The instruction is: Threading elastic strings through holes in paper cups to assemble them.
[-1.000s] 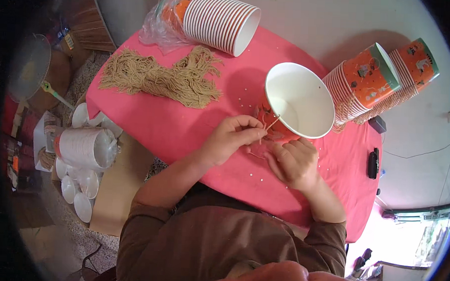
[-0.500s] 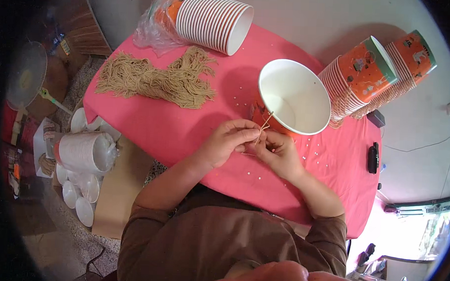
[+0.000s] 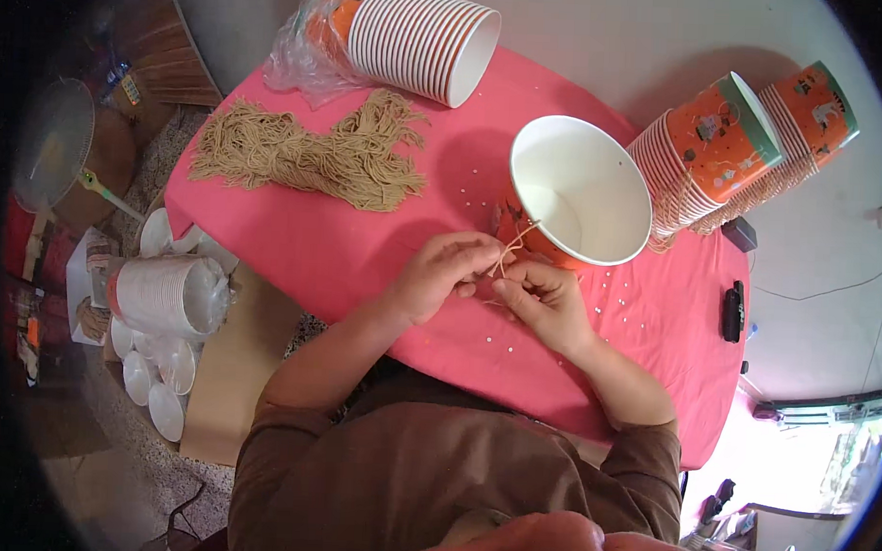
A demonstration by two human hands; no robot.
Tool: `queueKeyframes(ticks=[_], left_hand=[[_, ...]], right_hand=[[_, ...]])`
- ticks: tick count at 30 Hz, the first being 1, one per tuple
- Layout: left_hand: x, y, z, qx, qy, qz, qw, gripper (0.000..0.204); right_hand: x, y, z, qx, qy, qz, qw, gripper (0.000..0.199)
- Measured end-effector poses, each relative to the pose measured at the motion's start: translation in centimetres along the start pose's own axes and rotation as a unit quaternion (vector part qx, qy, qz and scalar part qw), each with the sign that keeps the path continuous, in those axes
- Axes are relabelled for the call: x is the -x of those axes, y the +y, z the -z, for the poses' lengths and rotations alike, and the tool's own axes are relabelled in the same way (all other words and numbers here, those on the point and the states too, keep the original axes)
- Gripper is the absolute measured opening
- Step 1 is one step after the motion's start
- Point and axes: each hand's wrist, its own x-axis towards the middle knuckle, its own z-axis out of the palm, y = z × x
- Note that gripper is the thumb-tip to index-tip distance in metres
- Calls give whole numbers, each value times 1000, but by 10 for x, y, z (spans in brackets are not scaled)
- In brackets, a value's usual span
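Cord [image 3: 516, 243]: running from near side of bucket [image 3: 585, 188] down-left toward you, strands crossing btwn your fingertips.
L hand [image 3: 439, 275]: pinching cord higher up, nearer bucket end.
R hand [image 3: 553, 304]: clamping cord just below L; exact fingertip contact partly hidden.
Bucket: sitting beyond both hands, slightly R, mouth facing up.
Bench [image 3: 297, 239]: wearing pink cloth; cord bundle [image 3: 304, 159] lying far L, stacked buckets [image 3: 425, 44] lying at far edge.
Room: wall [image 3: 595, 43] rising behind bench; carton [image 3: 225, 389] sitting on floor, L.

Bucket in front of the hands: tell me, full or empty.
Empty: inside the bucket, only bare white surfaces show.
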Motion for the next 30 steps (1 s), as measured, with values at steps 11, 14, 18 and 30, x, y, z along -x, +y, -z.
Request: queueKeyframes(ticks=[11,14,18,30], left_hand=[[2,3,-14,-91,43,-70,992,10],[-2,1,-15,-71,42,-48,995,9],[-10,9,-24,-85,81,-85,989,9],[-38,21,-33,-219,108,-197,949,9]], right_hand=[[-1,-3,0,115,30,60,991,10],[-5,-7,2,296,18,191,936,8],[2,1,1,384,-38,208,899,5],[-1,20,-9,487,-179,258,815,12]])
